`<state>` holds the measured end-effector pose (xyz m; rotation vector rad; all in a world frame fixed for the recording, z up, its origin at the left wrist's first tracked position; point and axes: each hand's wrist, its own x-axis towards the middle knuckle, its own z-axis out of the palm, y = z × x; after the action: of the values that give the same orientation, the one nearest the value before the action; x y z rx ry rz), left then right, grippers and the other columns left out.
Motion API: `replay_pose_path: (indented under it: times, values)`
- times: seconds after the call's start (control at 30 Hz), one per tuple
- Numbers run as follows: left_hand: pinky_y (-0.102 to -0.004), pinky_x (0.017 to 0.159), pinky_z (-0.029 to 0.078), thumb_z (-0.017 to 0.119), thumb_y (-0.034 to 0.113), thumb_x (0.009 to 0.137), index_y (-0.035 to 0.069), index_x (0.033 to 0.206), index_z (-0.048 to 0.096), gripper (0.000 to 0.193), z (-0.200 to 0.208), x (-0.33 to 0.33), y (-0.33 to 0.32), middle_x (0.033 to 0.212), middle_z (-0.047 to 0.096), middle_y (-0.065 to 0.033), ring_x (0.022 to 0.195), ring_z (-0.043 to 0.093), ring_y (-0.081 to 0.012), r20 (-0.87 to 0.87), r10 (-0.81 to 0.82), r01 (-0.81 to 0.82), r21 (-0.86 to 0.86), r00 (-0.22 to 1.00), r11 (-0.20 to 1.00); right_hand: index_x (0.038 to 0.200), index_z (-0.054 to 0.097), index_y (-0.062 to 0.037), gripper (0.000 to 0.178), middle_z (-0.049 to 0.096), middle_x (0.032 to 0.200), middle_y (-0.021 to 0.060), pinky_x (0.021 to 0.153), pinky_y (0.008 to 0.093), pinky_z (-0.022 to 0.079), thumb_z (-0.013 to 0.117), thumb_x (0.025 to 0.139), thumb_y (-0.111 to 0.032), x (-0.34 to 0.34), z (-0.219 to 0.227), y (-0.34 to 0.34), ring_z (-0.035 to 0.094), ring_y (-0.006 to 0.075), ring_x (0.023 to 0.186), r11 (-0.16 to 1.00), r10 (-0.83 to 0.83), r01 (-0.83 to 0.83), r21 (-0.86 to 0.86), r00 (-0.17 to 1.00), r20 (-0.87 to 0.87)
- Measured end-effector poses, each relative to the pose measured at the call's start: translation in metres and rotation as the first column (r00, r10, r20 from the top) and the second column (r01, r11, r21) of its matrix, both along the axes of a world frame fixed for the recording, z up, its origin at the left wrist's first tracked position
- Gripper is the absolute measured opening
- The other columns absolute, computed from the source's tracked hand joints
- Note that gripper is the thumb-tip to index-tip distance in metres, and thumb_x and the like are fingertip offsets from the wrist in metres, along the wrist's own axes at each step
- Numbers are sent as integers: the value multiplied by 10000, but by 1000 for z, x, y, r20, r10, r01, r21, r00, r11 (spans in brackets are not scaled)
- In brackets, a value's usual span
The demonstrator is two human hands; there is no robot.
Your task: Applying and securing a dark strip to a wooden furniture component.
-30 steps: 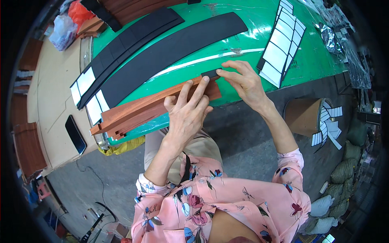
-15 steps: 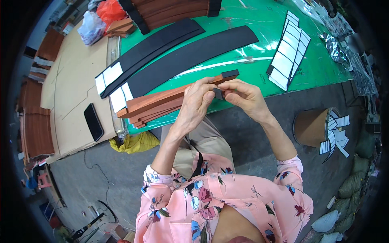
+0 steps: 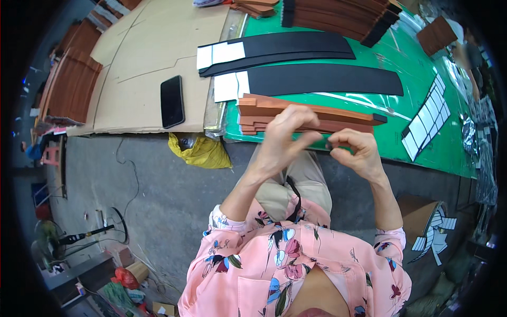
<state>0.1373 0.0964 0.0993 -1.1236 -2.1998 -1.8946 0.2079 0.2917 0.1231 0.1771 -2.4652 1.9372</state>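
My right hand (image 3: 359,152) is closed in a pinch at the near edge of the green table, with a small black foam piece (image 3: 329,145) at its fingertips. My left hand (image 3: 288,138), slightly blurred, hovers in front of the reddish-brown wooden strips (image 3: 264,109) with thumb and fingers apart and nothing seen between them. Those strips lie stacked along the table's near edge, partly hidden by this hand. A black foam block (image 3: 379,119) sits on the right end of the top strip.
Behind the strips lie long black foam sheets (image 3: 327,78) with white-backed ends. White gridded strips (image 3: 428,119) rest at right, above a bin (image 3: 414,208) of scraps. A phone (image 3: 172,103) lies on cardboard (image 3: 142,63) at left. A yellow sack (image 3: 200,151) sits below the table.
My view has swung, shifting the table contents rightward in the picture. Both hands have drawn away from the strips' right end and apart; the left has let go of the small foam piece.
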Motion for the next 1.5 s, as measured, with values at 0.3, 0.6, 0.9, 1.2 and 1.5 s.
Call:
replay_pose_path:
  times: [0.3,0.6,0.9,1.2,1.5]
  values:
    - [-304,769,456,668,27,775,12,940,621,173,-38,-49,-98,954,615,-61,866,582,-170,194,471,-489,55,861,871,980,670,2,234,659,877,110,672,274,496,683,749,-38,-60,0,-58,630,171,758,959,112,-65,276,981,-159]
    - [-292,840,434,694,91,768,9,1000,635,253,-59,-61,-98,988,617,-78,941,573,-179,251,303,-300,-52,920,953,965,648,-14,284,651,832,88,651,312,480,714,691,-48,-100,-16,-105,598,219,727,870,143,77,486,906,-400]
    - [-323,808,452,697,154,775,35,993,644,253,-70,-66,-100,960,624,-92,921,586,-217,97,279,-280,-1,955,960,902,672,-40,225,648,853,58,652,305,489,725,686,-75,-109,-14,-121,592,208,762,749,206,182,637,850,-485]
    - [-346,824,426,684,173,774,45,966,640,236,-68,-70,-99,949,631,-83,920,582,-234,62,275,-274,-20,959,961,898,674,-41,216,646,849,51,651,302,488,719,690,-75,-112,-15,-122,589,201,752,721,202,192,666,861,-467]
    - [-325,753,332,709,194,732,85,967,649,267,-72,-70,-97,953,619,-39,851,569,-183,-2,306,-306,23,952,952,894,678,-43,208,643,843,49,636,303,488,718,692,-75,-112,-15,-124,585,202,741,714,201,199,671,860,-469]
